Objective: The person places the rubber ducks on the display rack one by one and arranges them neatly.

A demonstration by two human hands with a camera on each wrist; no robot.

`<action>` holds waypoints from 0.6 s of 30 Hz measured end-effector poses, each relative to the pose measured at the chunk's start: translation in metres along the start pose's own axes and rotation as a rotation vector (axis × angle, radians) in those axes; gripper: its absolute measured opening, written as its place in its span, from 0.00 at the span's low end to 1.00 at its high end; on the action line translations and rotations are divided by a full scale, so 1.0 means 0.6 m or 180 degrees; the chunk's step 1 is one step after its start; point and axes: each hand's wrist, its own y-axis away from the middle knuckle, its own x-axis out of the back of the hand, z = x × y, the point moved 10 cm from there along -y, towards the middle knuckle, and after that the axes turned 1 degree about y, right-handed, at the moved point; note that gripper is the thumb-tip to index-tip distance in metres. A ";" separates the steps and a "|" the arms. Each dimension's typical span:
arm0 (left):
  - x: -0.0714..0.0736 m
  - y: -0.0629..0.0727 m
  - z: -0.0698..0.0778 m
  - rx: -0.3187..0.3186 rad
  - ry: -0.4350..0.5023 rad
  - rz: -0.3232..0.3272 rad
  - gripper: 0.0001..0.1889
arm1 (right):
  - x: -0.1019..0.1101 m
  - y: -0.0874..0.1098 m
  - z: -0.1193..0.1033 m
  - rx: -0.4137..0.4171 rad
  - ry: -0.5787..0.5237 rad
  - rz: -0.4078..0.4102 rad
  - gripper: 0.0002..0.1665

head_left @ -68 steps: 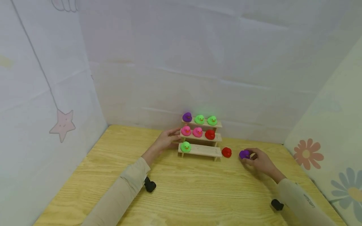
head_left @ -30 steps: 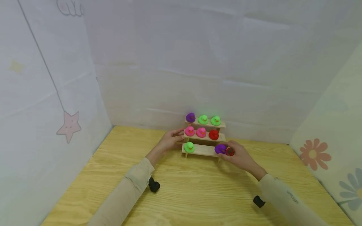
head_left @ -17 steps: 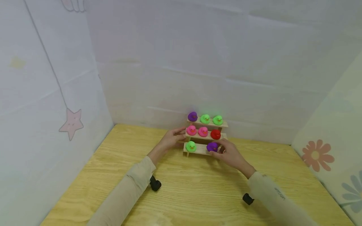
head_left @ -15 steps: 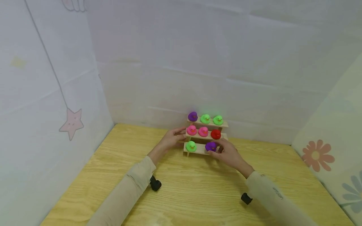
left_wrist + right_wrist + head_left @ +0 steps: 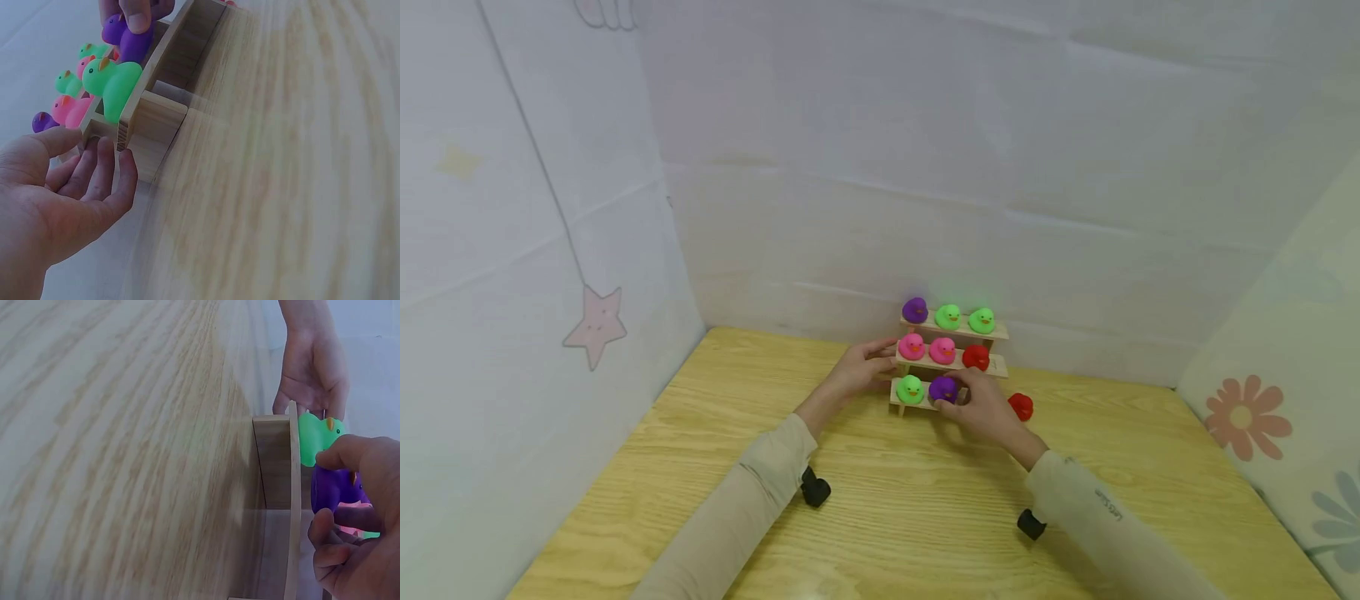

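Observation:
A three-tier wooden display stand (image 5: 997, 365) holds small rubber ducks near the back wall. My left hand (image 5: 853, 371) holds the stand's left end, with the thumb at the middle tier and curled fingers around the end in the left wrist view. My right hand (image 5: 988, 408) pinches a purple rubber duck (image 5: 942, 389) over the bottom tier. Right beside it on that tier sits a green duck (image 5: 911, 389). In the right wrist view the purple duck (image 5: 331, 487) is between thumb and fingers, overlapping the green one. My right hand hides the bottom tier's right part in the head view.
The middle tier bears two pink ducks (image 5: 942, 350) and a red duck (image 5: 976, 357). On top stand a purple duck (image 5: 914, 310) and two green ducks (image 5: 981, 320). Another red duck (image 5: 1021, 407) lies on the wooden table (image 5: 910, 517), right of the stand. White sheets wall the table.
My right hand has carried the purple duck leftward from the table at the right to the bottom tier, beside the green duck. The left hand has stayed at the stand's end.

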 end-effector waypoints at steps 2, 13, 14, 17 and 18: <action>-0.003 0.000 0.002 -0.0009 -0.0012 -0.0010 0.28 | 0.000 0.000 -0.001 -0.0051 0.0040 0.0017 0.28; -0.001 -0.002 0.002 -0.0028 -0.0065 0.0017 0.29 | -0.012 -0.004 0.003 -0.0218 0.0072 0.0045 0.28; 0.000 -0.003 0.001 -0.0024 -0.0051 0.0018 0.29 | -0.013 -0.004 0.002 -0.0232 0.0064 0.0043 0.28; -0.001 -0.003 -0.001 -0.0034 -0.0043 -0.0006 0.29 | -0.015 -0.003 0.001 -0.0266 0.0064 0.0044 0.28; -0.001 -0.002 -0.001 -0.0035 -0.0041 -0.0010 0.29 | -0.015 -0.002 0.000 -0.0286 0.0065 0.0043 0.28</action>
